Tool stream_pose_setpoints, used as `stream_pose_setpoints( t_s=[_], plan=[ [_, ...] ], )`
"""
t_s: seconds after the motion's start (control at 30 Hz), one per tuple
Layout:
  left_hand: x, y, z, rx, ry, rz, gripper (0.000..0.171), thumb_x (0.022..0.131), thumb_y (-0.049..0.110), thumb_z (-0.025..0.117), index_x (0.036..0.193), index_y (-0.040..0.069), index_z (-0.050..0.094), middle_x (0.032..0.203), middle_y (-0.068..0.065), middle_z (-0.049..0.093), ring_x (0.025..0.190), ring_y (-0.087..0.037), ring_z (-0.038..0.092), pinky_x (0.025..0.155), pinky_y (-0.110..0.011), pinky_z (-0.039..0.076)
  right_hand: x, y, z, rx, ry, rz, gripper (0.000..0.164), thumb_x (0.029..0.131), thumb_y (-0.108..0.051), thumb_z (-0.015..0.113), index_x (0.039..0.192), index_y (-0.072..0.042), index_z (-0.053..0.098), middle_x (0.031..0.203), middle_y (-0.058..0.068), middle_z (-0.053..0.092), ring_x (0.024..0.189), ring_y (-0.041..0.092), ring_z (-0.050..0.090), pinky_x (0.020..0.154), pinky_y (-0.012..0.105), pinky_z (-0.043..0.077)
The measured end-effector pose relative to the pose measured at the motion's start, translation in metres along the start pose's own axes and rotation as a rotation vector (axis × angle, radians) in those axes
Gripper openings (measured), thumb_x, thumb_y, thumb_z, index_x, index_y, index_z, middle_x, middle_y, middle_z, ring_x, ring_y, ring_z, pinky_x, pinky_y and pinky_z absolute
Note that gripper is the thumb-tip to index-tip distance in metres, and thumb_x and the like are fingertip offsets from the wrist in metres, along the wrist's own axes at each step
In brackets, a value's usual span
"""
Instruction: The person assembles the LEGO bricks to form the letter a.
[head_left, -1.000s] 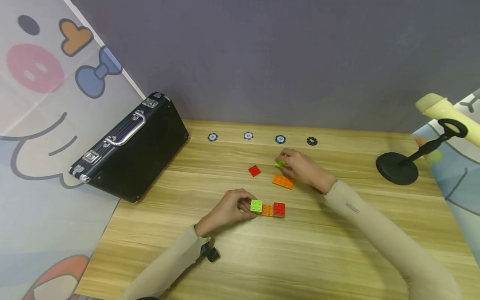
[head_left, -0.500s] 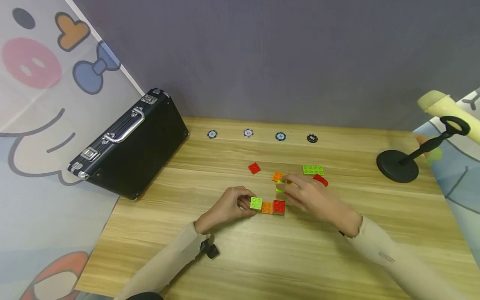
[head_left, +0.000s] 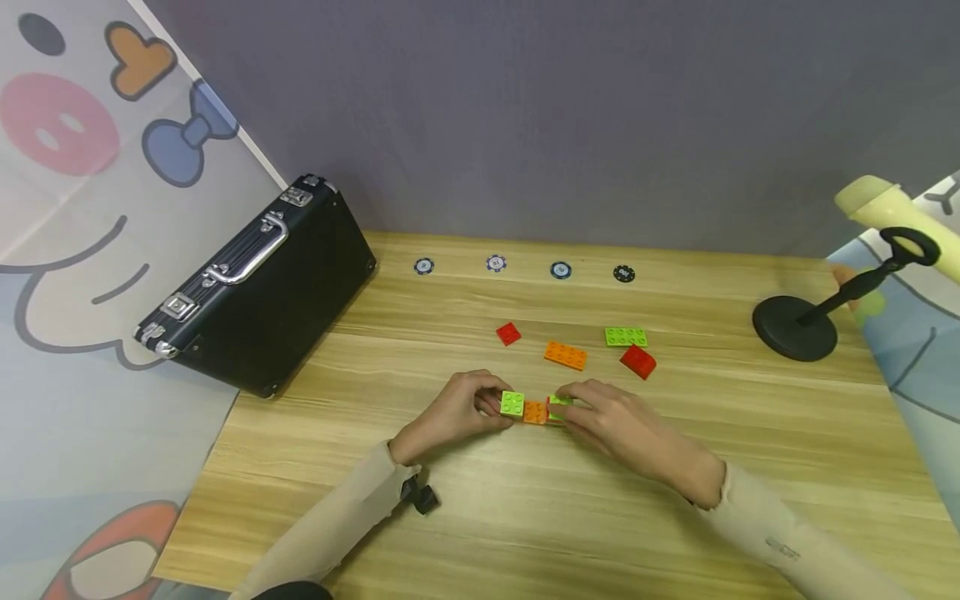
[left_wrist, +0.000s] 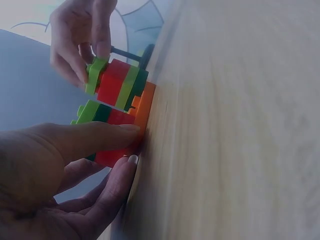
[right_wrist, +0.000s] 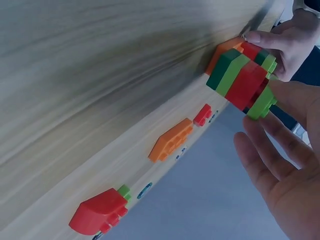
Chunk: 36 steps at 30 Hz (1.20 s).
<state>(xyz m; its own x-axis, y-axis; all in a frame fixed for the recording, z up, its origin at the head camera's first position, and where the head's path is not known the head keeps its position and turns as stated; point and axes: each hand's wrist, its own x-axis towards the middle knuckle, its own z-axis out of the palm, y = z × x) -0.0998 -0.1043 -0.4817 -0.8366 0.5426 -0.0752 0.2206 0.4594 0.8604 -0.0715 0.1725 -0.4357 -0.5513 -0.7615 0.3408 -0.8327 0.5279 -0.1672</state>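
Note:
An orange base brick (head_left: pixel 535 412) lies on the table with a brick stack on each end. The left stack, topped by a light green brick (head_left: pixel 513 402), has dark green and red layers below. My left hand (head_left: pixel 459 412) grips it low, thumb on one side and fingers on the other. In the right wrist view the right stack shows dark green, light green and a red brick (right_wrist: pixel 245 83). My right hand (head_left: pixel 630 427) pinches a small light green brick (left_wrist: pixel 94 79) right at the top of that red one, slightly tilted, with a gap showing between them.
Behind the hands lie a flat red brick (head_left: pixel 507 333), an orange brick (head_left: pixel 565 355), a long green brick (head_left: pixel 626 337) and a curved red brick (head_left: pixel 638 362). Several poker chips (head_left: pixel 560 270) line the back. A black case (head_left: pixel 277 292) stands left, a microphone stand (head_left: pixel 795 328) right.
My right hand has picked up the light green brick from the back of the table and brought it toward me, onto the right stack. My left hand keeps its grip in place.

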Motion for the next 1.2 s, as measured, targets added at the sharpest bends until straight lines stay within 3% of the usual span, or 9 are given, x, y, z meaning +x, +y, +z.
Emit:
stream_pose_setpoints(
  t_s=[0.53, 0.93, 1.2],
  plan=[
    [0.002, -0.001, -0.002, -0.001, -0.005, 0.000, 0.037, 0.076, 0.006, 0.084, 0.110, 0.006, 0.069, 0.099, -0.003, 0.067, 0.077, -0.007, 0.066, 0.069, -0.017, 0.059, 0.005, 0.000, 0.000, 0.022, -0.044, 0.034, 0.037, 0.079, -0.010, 0.081, 0.115, -0.015, 0.073, 0.114, 0.002, 0.068, 0.099, 0.017, 0.064, 0.078, 0.028, 0.061],
    [0.002, 0.000, -0.001, -0.003, -0.004, -0.003, 0.036, 0.076, 0.005, 0.083, 0.109, 0.005, 0.070, 0.098, -0.004, 0.067, 0.077, -0.008, 0.067, 0.068, -0.017, 0.059, 0.003, -0.004, 0.001, 0.045, -0.085, 0.090, 0.037, 0.082, -0.009, 0.079, 0.118, -0.015, 0.072, 0.116, 0.003, 0.068, 0.101, 0.018, 0.063, 0.081, 0.032, 0.061],
    [0.002, 0.000, 0.001, 0.009, -0.010, -0.011, 0.037, 0.076, 0.006, 0.084, 0.110, 0.005, 0.070, 0.099, -0.004, 0.067, 0.077, -0.007, 0.066, 0.068, -0.017, 0.059, 0.011, -0.003, -0.004, 0.025, -0.086, 0.076, 0.023, 0.085, -0.024, 0.077, 0.108, -0.018, 0.076, 0.106, -0.001, 0.069, 0.093, 0.014, 0.066, 0.077, 0.033, 0.060]
  ],
)
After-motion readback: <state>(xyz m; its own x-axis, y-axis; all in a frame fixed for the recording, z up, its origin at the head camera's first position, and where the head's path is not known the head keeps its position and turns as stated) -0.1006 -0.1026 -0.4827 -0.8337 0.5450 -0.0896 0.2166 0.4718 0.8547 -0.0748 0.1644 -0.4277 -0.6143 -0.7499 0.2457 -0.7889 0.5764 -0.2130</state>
